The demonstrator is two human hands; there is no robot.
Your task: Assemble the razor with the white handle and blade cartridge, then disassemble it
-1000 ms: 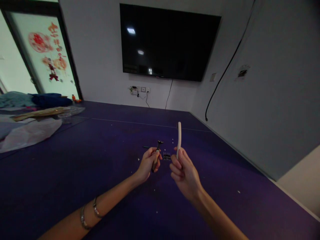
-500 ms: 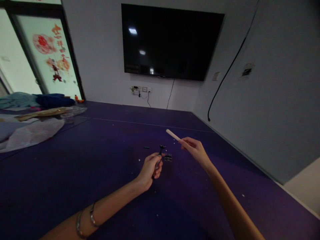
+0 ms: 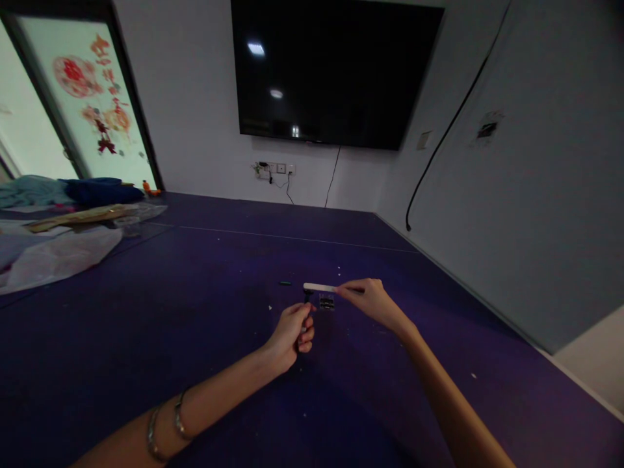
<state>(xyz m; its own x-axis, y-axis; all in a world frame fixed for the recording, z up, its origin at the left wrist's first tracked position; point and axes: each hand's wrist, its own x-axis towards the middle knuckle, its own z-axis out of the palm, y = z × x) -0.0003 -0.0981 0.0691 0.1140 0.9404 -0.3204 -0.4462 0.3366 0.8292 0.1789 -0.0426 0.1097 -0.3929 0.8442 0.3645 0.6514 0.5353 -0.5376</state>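
Note:
My left hand (image 3: 291,335) is closed around the handle of a dark razor (image 3: 307,299), whose small head points up and away from me. My right hand (image 3: 368,298) pinches a slim white stick with a rounded end (image 3: 319,287). The stick lies nearly level, its far end over the razor's head; whether they touch I cannot tell. Just right of the razor, a small clear and black plastic holder (image 3: 326,302) rests on the dark purple surface (image 3: 234,364). A short dark green piece (image 3: 285,283) lies beyond my left hand.
Tiny white scraps (image 3: 474,376) are scattered over the surface. Clear plastic sheeting (image 3: 63,260) and folded blue cloth (image 3: 102,190) lie at the far left. A television (image 3: 336,71) hangs on the wall, and a black cable (image 3: 448,127) runs down the right wall.
My right hand has brought the white stick left and down, turning it from slanted to nearly level, over the razor's head. The razor stays in my left hand. The view has tilted slightly downward.

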